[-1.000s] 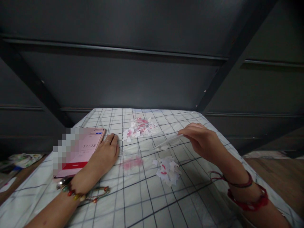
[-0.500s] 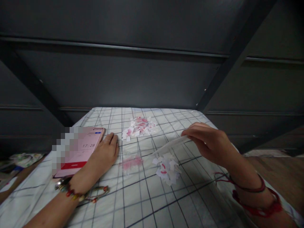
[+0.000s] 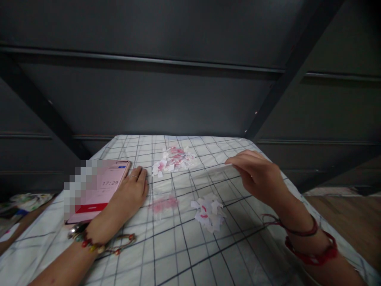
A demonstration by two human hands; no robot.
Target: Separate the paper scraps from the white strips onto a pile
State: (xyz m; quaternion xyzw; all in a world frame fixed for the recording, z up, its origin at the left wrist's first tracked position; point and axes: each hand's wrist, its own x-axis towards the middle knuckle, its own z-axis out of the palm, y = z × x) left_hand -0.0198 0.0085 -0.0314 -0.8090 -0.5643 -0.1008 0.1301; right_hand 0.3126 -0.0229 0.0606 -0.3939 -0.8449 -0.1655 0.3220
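Observation:
My right hand point(image 3: 262, 174) is raised above the cloth, with thumb and fingers pinched on the edge of a thin clear plastic sheet or bag point(image 3: 205, 171). Stretching left and downward, the plastic reaches toward my left hand point(image 3: 135, 190). That left hand lies flat on the cloth, fingers extended; whether it presses the plastic's edge I cannot tell. A blurry pink patch point(image 3: 163, 204) shows on or through the plastic. Below the raised edge sits a small heap of white paper scraps point(image 3: 210, 212) with a red mark. Farther back is another pile of pink and white scraps point(image 3: 175, 159).
A pink phone point(image 3: 104, 190) with a timer on its screen lies beside my left wrist. White checked cloth point(image 3: 178, 254) covers the surface. Dark panels point(image 3: 154, 99) rise behind it. Assorted items point(image 3: 29, 202) lie lower at left, and brown floor point(image 3: 351, 218) shows at right.
My right hand has risen slightly and shifted a little left, lifting the plastic's edge higher off the near heap of scraps. My left hand and both paper piles stay put.

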